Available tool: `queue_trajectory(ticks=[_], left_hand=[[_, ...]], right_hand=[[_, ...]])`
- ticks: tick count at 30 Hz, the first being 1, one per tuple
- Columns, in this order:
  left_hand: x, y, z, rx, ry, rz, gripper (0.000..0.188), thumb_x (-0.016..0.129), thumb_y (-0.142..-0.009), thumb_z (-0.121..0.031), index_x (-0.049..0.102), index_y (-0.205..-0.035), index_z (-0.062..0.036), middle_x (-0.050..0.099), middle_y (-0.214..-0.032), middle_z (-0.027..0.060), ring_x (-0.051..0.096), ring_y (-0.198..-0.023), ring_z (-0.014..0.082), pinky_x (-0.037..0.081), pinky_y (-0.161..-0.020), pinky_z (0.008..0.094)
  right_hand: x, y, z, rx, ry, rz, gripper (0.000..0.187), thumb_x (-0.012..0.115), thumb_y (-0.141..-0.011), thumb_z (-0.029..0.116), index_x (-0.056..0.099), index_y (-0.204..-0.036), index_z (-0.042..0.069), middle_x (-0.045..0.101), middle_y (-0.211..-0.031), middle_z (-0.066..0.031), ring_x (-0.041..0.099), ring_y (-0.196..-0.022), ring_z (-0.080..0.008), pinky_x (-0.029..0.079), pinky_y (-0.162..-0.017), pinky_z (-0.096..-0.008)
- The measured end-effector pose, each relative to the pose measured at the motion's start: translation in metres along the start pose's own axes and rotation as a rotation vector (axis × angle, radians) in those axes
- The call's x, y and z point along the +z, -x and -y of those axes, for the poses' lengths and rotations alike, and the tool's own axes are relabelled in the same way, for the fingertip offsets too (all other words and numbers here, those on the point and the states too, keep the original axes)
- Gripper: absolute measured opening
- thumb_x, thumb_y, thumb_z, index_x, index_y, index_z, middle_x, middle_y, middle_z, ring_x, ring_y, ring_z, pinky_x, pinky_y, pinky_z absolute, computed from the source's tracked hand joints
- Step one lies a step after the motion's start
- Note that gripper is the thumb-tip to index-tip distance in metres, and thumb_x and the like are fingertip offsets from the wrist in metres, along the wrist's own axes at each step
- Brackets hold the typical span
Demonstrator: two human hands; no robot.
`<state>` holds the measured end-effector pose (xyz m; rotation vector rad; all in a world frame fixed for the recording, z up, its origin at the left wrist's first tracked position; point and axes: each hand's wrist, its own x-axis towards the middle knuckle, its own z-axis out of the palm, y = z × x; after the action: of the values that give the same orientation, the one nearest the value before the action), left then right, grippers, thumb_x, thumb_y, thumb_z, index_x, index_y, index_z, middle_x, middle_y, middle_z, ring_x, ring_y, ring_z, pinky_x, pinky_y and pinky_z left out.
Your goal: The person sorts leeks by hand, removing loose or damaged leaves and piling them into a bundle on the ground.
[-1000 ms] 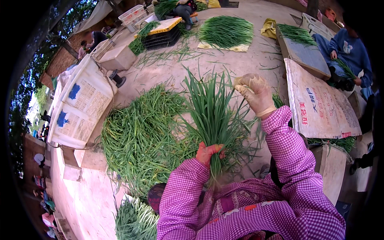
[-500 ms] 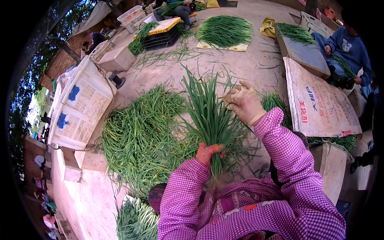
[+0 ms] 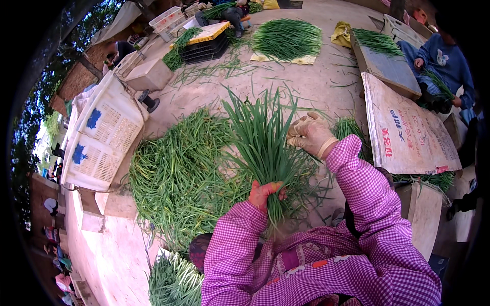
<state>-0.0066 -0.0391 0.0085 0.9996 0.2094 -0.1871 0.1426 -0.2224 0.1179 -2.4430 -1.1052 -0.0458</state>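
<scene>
A bunch of green chives [image 3: 263,148] stands upright in front of me, its blades fanning out at the top. My left hand [image 3: 263,195] is closed around the lower stems. My right hand [image 3: 311,135], in a pale glove, is beside the bunch's upper right with its fingers curled together. Thin blades show close to those fingers, but whether they pinch one is hidden. A large loose heap of chives [image 3: 178,173] spreads over the ground at the left, beyond my left forearm. Below it lies a pile with white stems [image 3: 176,280].
At the left leans a white plastic crate [image 3: 109,132]. A printed sack [image 3: 408,125] covers a surface at the right, near a seated person [image 3: 446,64] holding chives. Farther off are a neat chive pile [image 3: 288,41] on a cloth and a black crate [image 3: 206,51].
My right hand has come down slightly, and its raised finger has curled in. The chive tops have swung a little left. My left hand keeps its hold.
</scene>
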Motion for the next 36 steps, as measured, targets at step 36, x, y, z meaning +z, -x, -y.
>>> queue_trajectory(ticks=[36], left_hand=[[0.011,-0.021,-0.001,-0.094,0.09,-0.388,0.045,0.063,-0.075,-0.001,0.035,-0.109,0.0072,0.055,-0.066,0.014,0.054,-0.051,0.0247,0.048,-0.048,0.0388]], right_hand=[[-0.02,0.018,-0.016,0.163,-0.671,-0.306,0.04,0.065,-0.086,0.027,0.058,-0.122,0.011,0.066,-0.109,-0.0083,0.064,-0.095,-0.0247,0.048,-0.088,-0.0357]])
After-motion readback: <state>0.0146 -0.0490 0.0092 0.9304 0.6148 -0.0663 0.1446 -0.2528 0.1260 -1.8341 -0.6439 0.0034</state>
